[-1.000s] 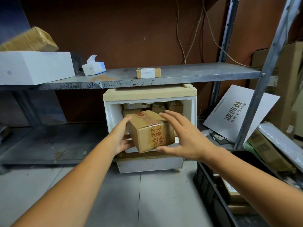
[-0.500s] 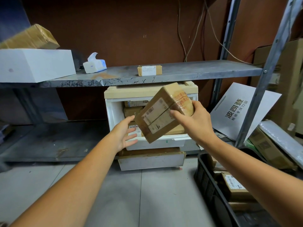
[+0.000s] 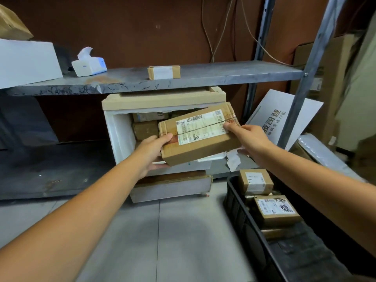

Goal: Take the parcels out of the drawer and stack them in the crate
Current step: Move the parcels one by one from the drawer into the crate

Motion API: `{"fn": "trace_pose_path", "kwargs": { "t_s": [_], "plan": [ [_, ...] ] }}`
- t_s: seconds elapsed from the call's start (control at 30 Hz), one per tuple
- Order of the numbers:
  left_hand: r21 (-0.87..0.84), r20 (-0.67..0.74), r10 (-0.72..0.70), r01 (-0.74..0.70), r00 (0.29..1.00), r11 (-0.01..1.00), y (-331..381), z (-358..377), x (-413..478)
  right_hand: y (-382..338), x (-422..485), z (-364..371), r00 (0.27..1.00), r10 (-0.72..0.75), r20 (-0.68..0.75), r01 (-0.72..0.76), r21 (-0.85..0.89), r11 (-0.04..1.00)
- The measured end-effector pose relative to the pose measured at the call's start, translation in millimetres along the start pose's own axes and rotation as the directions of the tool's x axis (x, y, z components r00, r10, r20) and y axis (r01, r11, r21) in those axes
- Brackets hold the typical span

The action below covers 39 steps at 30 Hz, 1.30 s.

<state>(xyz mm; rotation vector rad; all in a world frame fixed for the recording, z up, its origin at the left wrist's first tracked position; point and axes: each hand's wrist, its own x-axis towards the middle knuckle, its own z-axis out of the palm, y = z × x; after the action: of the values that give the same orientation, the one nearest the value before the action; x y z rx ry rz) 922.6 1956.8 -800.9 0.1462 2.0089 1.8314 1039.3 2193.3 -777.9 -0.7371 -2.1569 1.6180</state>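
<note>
A brown cardboard parcel (image 3: 200, 137) with a white shipping label hangs in the air in front of the white drawer unit (image 3: 120, 135). My left hand (image 3: 153, 151) grips its left end and my right hand (image 3: 247, 137) grips its right end. Behind it, more brown parcels (image 3: 145, 130) sit inside the open drawer. The black crate (image 3: 236, 202) stands on the floor at the lower right. It holds two labelled parcels, one (image 3: 256, 182) at the back and one (image 3: 275, 210) nearer me.
A grey metal shelf (image 3: 223, 75) runs above the drawer unit, with a small parcel (image 3: 163, 72), a tissue pack (image 3: 89, 65) and a white box (image 3: 26, 62) on it. A shelf post (image 3: 305, 78) and a white board (image 3: 270, 119) stand to the right.
The parcel came out of the drawer, passed to my right hand alone and turned label up. My left hand has now taken its left end again.
</note>
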Motion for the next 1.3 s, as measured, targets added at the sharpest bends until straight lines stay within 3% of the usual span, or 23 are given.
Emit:
{"fn": "trace_pose_path", "kwargs": {
  "t_s": [0.17, 0.47, 0.8, 1.07, 1.17, 1.3],
  "plan": [
    [0.071, 0.054, -0.026, 0.022, 0.998, 0.997, -21, 80, 7, 47, 15, -64, 0.994, -0.021, -0.107, 0.004, -0.151, 0.988],
    [0.158, 0.181, -0.121, 0.093, 0.976, 0.983, -118, 240, 20, 199, 9, -170, 0.947, 0.112, -0.301, -0.174, -0.189, 0.966],
    [0.333, 0.24, -0.232, 0.144, 0.943, 0.932, -249, 359, 4, 342, -42, -241, 0.878, 0.296, -0.377, -0.377, -0.159, 0.913],
    [0.411, 0.154, -0.33, 0.243, 0.931, 0.878, -331, 419, 9, 421, -41, -251, 0.785, 0.447, -0.429, -0.571, -0.222, 0.79],
    [0.353, 0.103, -0.417, 0.359, 0.903, 0.864, -381, 438, 9, 442, -33, -252, 0.746, 0.532, -0.401, -0.646, -0.243, 0.723],
    [0.308, -0.029, -0.538, 0.519, 0.843, 0.797, -382, 439, 1, 463, -20, -242, 0.712, 0.622, -0.326, -0.702, -0.328, 0.632]
  ]
}}
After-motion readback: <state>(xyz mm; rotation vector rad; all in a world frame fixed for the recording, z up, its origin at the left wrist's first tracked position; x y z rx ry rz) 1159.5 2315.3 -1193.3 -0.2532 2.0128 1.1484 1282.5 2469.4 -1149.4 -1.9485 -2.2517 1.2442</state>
